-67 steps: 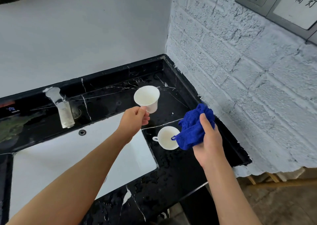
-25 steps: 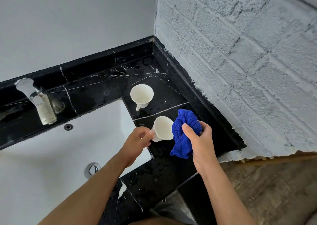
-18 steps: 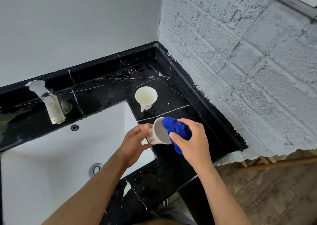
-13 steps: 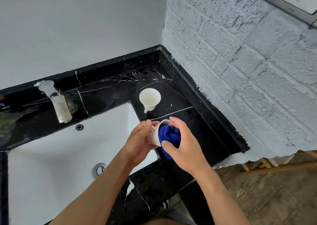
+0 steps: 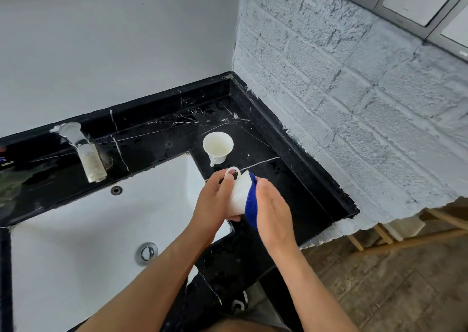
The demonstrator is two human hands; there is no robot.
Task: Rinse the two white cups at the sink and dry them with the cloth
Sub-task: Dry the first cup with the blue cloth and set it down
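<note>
The left hand grips a small white ceramic cup tipped on its side over the right corner of the white rectangular sink basin, fingers wrapped round its body below the looped handle. The right hand presses a blue terry cloth into the cup's mouth, fingers close together over it. Beyond the basin's right corner, a second white flared cup stands upright and empty on the wet black marble counter.
</note>
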